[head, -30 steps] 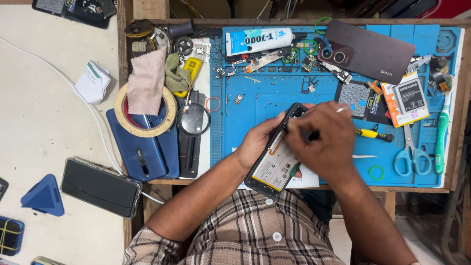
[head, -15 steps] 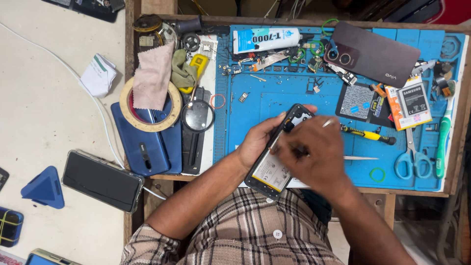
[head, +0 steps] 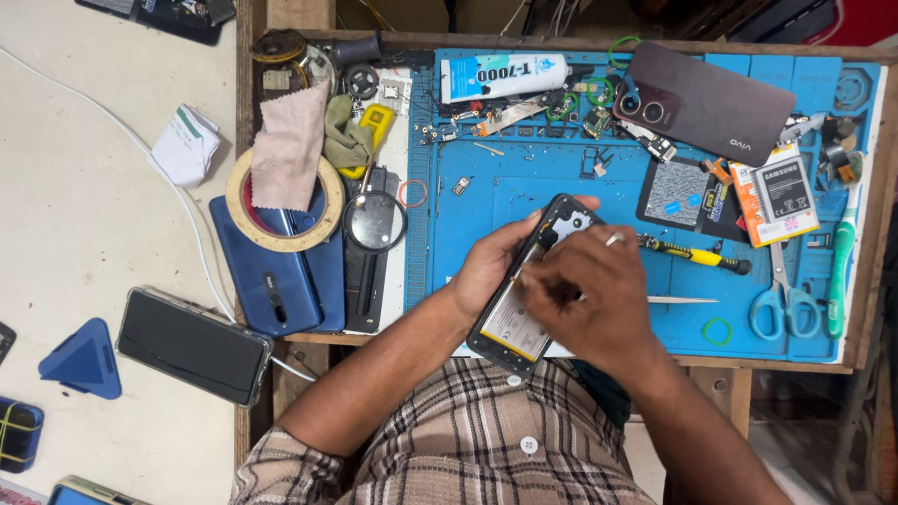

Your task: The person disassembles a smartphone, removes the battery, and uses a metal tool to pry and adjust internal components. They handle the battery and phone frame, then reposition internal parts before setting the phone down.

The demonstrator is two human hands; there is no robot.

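Open black phone with its back off (head: 513, 327), white battery showing, held tilted over the near edge of the blue rubber work mat (head: 486, 187). Top end pointing to 1 o'clock, bottom end to 7 o'clock, just above the checked shirt.

Left hand (head: 488, 266) wrapped round the phone's left side, fingers curled tight on the edge. Right hand (head: 594, 299) lying over the middle of the phone, fingertips bunched and pressed down onto the insides. Hard to tell if a small tool is pinched there; hidden by the fingers.

Looks like the step of working on a small part inside the open phone. Next move likely calls for a firm, steady hold from the left hand and a light, careful touch from the right, since the parts are tiny.

At 3 o'clock from the phone, near the right hand: a thin silver metal tweezer (head: 683, 300) and a yellow-handled screwdriver (head: 697, 254). Further at 3 o'clock, teal-handled scissors (head: 781, 304). At 1 o'clock, a dark flat phone back cover (head: 711, 103). At 12 o'clock, a white glue tube (head: 505, 75). At 9 o'clock, a round black magnifying glass (head: 374, 222), then a blue phone (head: 271, 281) under a tan tape roll (head: 281, 201).
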